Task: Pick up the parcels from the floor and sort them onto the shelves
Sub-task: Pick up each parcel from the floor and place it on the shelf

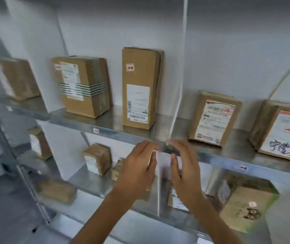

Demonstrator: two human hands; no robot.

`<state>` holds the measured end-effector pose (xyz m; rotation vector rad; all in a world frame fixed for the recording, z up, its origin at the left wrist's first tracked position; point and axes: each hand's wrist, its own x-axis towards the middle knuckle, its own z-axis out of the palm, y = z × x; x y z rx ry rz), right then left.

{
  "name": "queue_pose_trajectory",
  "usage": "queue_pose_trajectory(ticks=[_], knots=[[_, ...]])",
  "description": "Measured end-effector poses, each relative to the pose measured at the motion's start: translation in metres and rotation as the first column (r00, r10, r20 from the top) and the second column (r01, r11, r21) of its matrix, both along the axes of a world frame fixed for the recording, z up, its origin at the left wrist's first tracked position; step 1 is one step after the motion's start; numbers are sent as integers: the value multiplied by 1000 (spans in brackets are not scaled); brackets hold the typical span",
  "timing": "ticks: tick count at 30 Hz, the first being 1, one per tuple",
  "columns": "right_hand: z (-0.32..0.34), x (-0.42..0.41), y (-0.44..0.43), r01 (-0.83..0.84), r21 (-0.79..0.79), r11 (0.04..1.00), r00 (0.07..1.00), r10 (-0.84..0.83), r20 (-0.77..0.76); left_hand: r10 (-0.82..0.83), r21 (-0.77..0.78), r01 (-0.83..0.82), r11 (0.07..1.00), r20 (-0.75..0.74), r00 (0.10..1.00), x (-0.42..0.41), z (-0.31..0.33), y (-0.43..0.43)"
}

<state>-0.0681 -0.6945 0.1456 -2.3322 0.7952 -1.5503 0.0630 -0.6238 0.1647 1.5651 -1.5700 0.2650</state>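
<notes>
The metal shelves [105,128] fill the view, with a white post [181,67] running down the middle. On the upper shelf 5 brown parcels stand upright, long axes vertical. The tall box [140,85] is at 11 o'clock from the hands. The box with striped tape [84,85] and a blurred box [17,78] are further toward 10 o'clock. The labelled box [214,118] is at 1 o'clock and the handwritten box [280,131] at 2 o'clock. Smaller parcels sit on the lower shelf, among them a small box [97,158] at 9 o'clock and a green printed box [246,206] at 4 o'clock.

The left hand [139,166] and right hand [184,166] are raised side by side at the upper shelf's front edge, one either side of the post and equally near it. Between them is a small pale-and-dark blur [169,150]. I cannot tell whether it is a parcel they hold or part of the shelf, so their grip is unclear.

The open gap on the upper shelf lies at 12 o'clock, between the tall box and the labelled box, so a placement there would likely go straight forward past the post.

The handwritten box shows 2 black Chinese characters, the 1st resembling 宁. The printed labels, barcodes and the small shelf tag [95,130] are too blurred to read.
</notes>
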Motion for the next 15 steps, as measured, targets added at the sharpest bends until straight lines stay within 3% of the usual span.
queue_pose_trajectory(ticks=[6,10,15], knots=[[-31,148,81,-323,8,946,944,323,-59,392,123,-397,910,58,918,147,-30,136],[-52,223,134,-472,-11,882,879,470,-80,608,246,-603,759,64,791,225,-59,235],[-86,300,192,-596,75,800,794,600,-95,804,314,-775,549,57,592,286,-93,364]])
